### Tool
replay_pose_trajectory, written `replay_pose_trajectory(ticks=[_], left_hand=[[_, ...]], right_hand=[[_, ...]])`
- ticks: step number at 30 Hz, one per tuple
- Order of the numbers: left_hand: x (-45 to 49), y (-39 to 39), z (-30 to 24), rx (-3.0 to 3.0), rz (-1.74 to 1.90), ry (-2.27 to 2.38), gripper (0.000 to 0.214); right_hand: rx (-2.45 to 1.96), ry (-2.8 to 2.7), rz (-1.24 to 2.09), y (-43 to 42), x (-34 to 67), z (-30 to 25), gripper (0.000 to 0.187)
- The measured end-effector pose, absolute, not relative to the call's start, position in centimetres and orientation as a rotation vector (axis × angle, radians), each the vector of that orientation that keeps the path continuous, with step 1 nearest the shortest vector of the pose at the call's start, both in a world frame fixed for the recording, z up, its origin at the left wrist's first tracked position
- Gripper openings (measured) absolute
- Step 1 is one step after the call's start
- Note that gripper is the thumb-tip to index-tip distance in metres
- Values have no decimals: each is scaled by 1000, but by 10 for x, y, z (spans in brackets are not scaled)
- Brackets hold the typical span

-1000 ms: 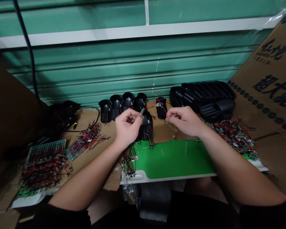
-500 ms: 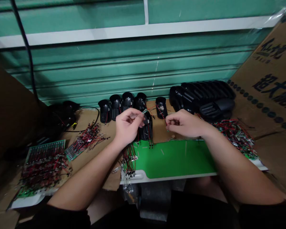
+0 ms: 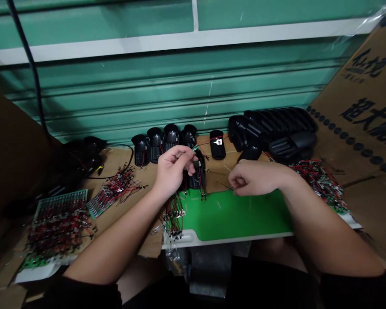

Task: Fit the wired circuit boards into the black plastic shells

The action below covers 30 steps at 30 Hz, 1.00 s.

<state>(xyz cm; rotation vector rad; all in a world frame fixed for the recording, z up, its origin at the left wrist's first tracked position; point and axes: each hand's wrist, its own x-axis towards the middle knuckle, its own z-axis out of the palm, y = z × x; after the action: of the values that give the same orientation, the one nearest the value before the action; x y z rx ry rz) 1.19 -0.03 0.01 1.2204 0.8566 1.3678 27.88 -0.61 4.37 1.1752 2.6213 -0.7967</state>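
Our left hand (image 3: 171,171) pinches a thin wire (image 3: 195,148) in narrow fingers above the black plastic housing (image 3: 197,178) (a light grip suits it best), and our right hand (image 3: 255,180) also stands narrow, though we cannot tell what it holds.

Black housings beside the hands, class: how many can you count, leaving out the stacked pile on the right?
6 housings: four in a row at left, one flat to their right, one by the left hand. More could hide under the hands.

Left hand (image 3: 173,171): my fingertips pinched together, wrist raised.
Right hand (image 3: 255,179): palm down, my fingers curled inward, fingertips together.
Left forearm (image 3: 116,242): bare, angled inward.
Right forearm (image 3: 328,229): bare, angled inward.
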Motion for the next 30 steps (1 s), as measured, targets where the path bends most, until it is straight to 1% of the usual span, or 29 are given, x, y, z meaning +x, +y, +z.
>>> replay_pose_trajectory(ticks=[2, 5, 6, 8, 10, 11, 13, 15, 17, 19, 21, 22, 23, 24, 26, 27, 28, 30], left_hand=[[9, 2, -1, 1202, 1319, 828, 37], [6, 4, -4, 1268, 1249, 773, 35], [5, 4, -4, 1320, 1240, 765, 33], [3, 2, -3, 1496, 1226, 750, 29], [2, 0, -1, 1748, 1175, 716, 26], [2, -2, 1, 1872, 1135, 692, 26], [2, -5, 4, 2056, 1052, 659, 26], [2, -7, 6, 2149, 1004, 663, 25], [3, -8, 5, 2196, 986, 678, 24], [4, -7, 2, 2220, 1015, 718, 21], [4, -5, -2, 2228, 1100, 799, 17], [4, -4, -4, 2227, 1154, 845, 16], [4, -3, -6, 2227, 1204, 888, 15], [3, -2, -8, 2228, 1242, 923, 14], [3, 0, -11, 2242, 1277, 963, 12], [3, 1, -11, 2253, 1283, 977, 12], [3, 1, -12, 2265, 1283, 986, 12], [4, 0, -11, 2291, 1275, 988, 11]], right_hand=[[1112, 2545, -871, -3, 287, 45, 19], [1052, 2608, -1102, 5, 293, 41, 32], [1085, 2671, -1231, 8, 292, 39, 35], [1232, 2751, -1614, 12, 284, 32, 43], [1340, 2640, -2081, 13, 273, 23, 55], [1338, 2531, -2258, 13, 266, 20, 60], [1277, 2363, -2448, 10, 256, 14, 65], [1178, 2325, -2471, 7, 249, 11, 61], [1114, 2366, -2424, 5, 248, 10, 54], [1149, 2419, -2351, 6, 250, 9, 50], [1320, 2537, -2230, 12, 255, 7, 48], [1435, 2652, -2106, 16, 257, 4, 46], [1568, 2804, -1923, 20, 259, 1, 42], [1696, 2971, -1673, 25, 261, -4, 37], [1881, 3220, -1074, 34, 263, -14, 26], [1926, 3261, -821, 37, 264, -18, 22], [1947, 3262, -641, 40, 263, -23, 19], [1930, 3203, -486, 43, 262, -29, 14]])
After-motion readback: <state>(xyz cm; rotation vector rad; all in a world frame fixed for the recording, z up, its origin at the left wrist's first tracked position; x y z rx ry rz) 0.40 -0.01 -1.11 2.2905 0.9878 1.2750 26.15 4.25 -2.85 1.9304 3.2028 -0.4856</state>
